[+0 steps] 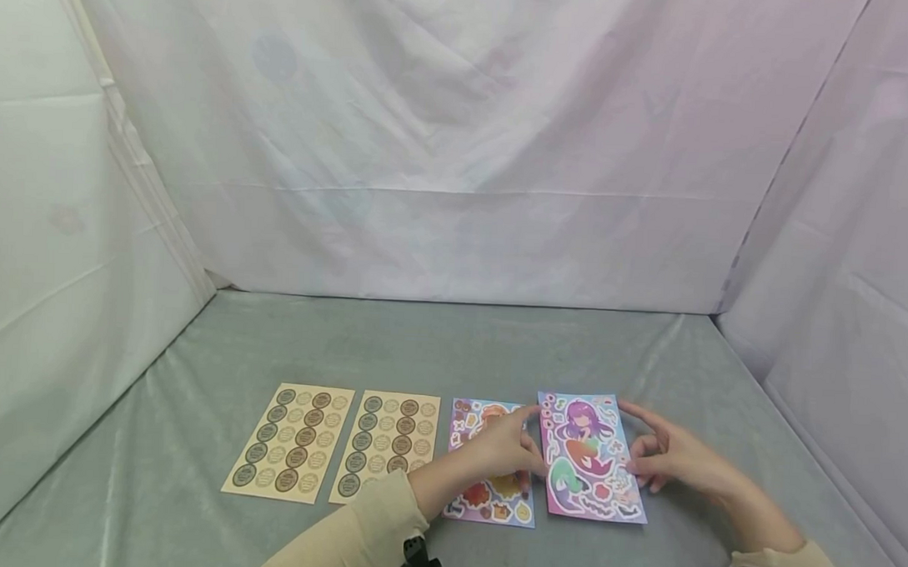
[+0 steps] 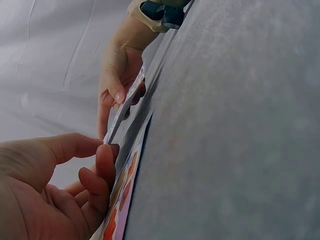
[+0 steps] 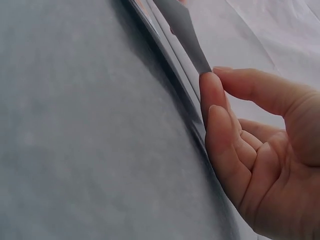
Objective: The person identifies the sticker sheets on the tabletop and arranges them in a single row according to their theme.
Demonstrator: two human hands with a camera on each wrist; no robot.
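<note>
A mermaid sticker sheet (image 1: 590,459) is held between both hands, lifted a little off the cloth. My left hand (image 1: 504,444) pinches its left edge between thumb and finger; in the left wrist view the sheet (image 2: 125,107) appears nearly edge-on. The right hand (image 1: 676,458) grips the opposite edge, and the right wrist view shows thumb and fingertip meeting at the corner of the sheet (image 3: 187,37). Beneath my left hand and forearm lies another colourful sticker sheet (image 1: 476,511), partly hidden.
Two tan sheets of round stickers, the far-left sheet (image 1: 268,456) and its neighbour (image 1: 377,443), lie flat in the row. My left sleeve (image 1: 363,522) covers part of the second. Grey cloth (image 1: 422,341) covers the table, with white curtains (image 1: 459,150) behind and at the sides.
</note>
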